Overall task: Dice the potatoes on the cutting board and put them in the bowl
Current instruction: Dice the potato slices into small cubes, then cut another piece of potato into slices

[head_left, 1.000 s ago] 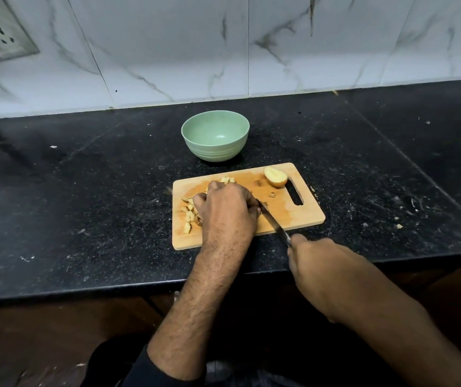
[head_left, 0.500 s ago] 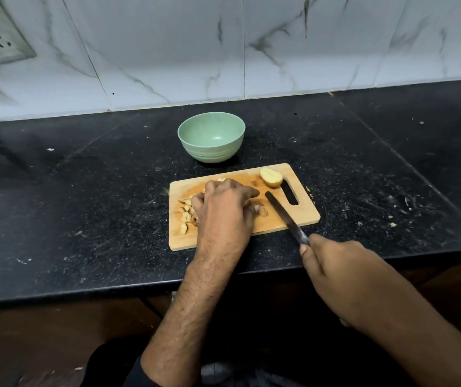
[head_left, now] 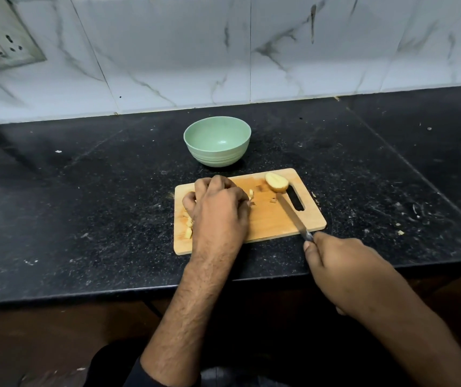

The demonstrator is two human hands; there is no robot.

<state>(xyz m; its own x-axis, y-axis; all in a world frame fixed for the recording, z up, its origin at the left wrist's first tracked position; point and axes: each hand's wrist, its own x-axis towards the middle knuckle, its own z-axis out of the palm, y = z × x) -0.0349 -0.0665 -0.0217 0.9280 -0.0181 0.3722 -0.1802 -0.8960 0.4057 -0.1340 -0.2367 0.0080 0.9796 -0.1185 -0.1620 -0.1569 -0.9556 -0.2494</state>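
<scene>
The left hand (head_left: 218, 208) curled over potato dice (head_left: 189, 229) on the cutting board (head_left: 268, 222), while the right hand (head_left: 343, 266) gripped a knife (head_left: 290, 212) whose tip met the potato half (head_left: 276, 182).

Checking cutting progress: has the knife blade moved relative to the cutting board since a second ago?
Yes. The knife swung right across the cutting board, away from the left hand; its tip now lies near the potato half.

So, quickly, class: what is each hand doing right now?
Left hand: curled over diced potato pieces on the board.
Right hand: holding the knife.
</scene>
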